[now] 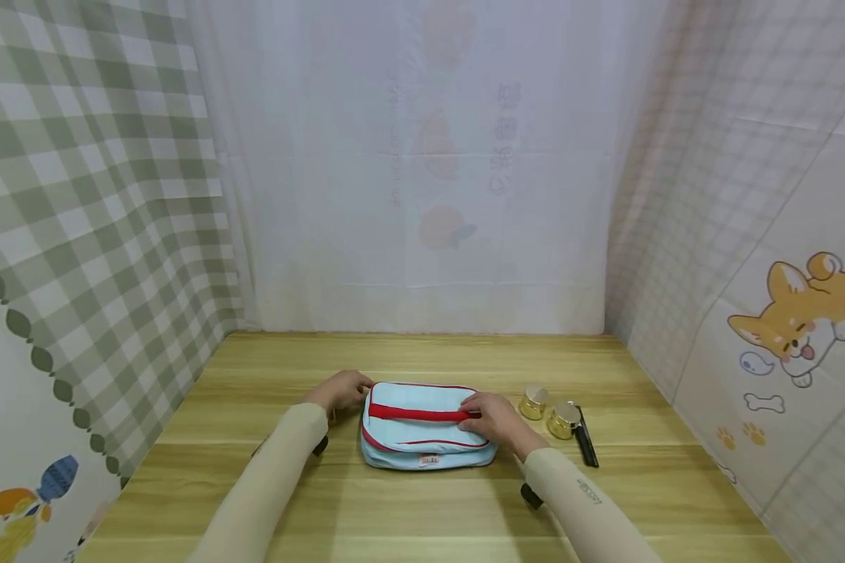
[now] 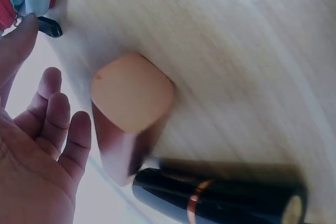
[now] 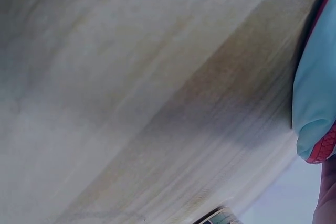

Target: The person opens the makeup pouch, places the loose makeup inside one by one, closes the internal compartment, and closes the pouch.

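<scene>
I have two gold jars (image 1: pixel 563 422) and a black stick (image 1: pixel 587 439) at the blue bag's (image 1: pixel 422 438) 3 o'clock; a peach-topped piece (image 2: pixel 132 93) and black tube (image 2: pixel 220 198) by the left hand (image 1: pixel 341 391). The surface (image 1: pixel 408 516) meets a curtain (image 1: pixel 422 305) at 12. Bag contents hidden; left and right hand (image 1: pixel 496 418) touch it, fingers part-bent, grip uncertain.

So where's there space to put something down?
Bare table lies between the blue zip pouch and white curtain, and in front of the pouch between the sleeves. Crowded: right of the pouch, by two gold jars and a slim black item, and beside the left hand, near a peach-topped container and black tube.
</scene>
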### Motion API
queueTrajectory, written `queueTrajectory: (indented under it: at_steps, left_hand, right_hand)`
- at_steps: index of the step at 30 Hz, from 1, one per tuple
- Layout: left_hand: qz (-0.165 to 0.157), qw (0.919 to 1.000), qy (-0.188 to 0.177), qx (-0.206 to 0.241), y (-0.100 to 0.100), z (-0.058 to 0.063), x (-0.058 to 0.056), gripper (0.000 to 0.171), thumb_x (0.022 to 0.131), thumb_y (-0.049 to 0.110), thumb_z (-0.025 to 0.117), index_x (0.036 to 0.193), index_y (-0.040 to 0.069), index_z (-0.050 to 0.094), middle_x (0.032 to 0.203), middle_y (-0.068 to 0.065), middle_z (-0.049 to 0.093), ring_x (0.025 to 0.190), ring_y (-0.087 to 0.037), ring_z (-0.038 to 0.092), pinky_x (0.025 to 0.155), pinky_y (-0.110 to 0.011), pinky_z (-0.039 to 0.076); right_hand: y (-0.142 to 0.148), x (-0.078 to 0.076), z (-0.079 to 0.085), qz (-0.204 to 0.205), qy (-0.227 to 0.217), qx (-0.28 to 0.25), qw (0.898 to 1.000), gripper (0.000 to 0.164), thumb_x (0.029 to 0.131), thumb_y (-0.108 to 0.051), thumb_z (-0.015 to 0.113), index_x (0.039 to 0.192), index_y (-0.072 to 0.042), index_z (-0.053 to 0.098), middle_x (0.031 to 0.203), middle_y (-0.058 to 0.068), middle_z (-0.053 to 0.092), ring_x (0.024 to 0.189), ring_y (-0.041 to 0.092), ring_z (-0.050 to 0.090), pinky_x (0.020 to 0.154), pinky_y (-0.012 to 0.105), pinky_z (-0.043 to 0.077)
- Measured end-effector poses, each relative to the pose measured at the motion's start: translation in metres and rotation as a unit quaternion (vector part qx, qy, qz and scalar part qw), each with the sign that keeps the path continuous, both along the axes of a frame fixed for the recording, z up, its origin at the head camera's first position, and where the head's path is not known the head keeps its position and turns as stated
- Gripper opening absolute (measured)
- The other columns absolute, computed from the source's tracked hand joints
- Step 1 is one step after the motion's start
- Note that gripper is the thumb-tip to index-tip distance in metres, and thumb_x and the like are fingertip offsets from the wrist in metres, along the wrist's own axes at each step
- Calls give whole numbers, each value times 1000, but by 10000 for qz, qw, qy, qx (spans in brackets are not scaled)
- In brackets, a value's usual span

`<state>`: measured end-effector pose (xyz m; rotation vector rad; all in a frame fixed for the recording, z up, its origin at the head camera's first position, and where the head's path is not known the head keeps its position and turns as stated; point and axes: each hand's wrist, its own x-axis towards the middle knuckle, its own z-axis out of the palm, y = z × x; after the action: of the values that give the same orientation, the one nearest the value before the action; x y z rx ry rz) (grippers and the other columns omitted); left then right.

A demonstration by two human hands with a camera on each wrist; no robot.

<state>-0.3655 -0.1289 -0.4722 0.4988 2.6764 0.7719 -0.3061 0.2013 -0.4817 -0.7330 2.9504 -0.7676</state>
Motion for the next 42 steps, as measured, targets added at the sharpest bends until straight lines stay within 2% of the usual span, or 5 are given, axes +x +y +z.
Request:
queueTrajectory:
  at_steps: [7,12,20,30,42]
  left_hand:
    - [-235,9997,87,-23,2,-1,-3,35,91,-6,50,101,15,76,78,-3,62,67,-15,52,61,-27,43]
    - [-244,9996,-48,-127,4,0,-4,26,96,0,52,103,13,73,84,-2,61,74,-17,52,67,-30,44]
    - [-667,9957,455,-462,5,-1,-4,18,99,7,54,102,7,72,95,-3,66,84,-17,52,83,-37,48]
    - [-35,9997,-234,-72,2,2,4,19,98,5,54,82,5,64,69,-2,54,62,-16,49,52,-29,41]
    - [-498,9860,1359,-831,-9,1,13,20,92,5,60,73,8,61,73,-3,52,61,-15,51,63,-33,46]
  right_hand:
    - [-2,1,-2,-49,-76,-33,10000,24,85,-15,78,105,-2,76,112,12,69,110,34,61,97,51,45]
    - [-2,2,0,-59,-85,-19,9999,23,85,-15,78,105,-2,76,112,12,69,111,34,61,98,51,45]
    - [-2,0,0,-27,-35,52,10000,24,85,-16,78,105,-2,76,112,12,69,110,34,62,97,51,46]
    - [-2,2,-1,-48,-34,43,10000,22,85,-15,78,104,-3,77,112,11,69,110,33,62,98,50,45]
    - [-3,2,0,-137,-44,102,9998,24,84,-16,79,105,-3,76,113,11,69,111,34,61,98,51,45]
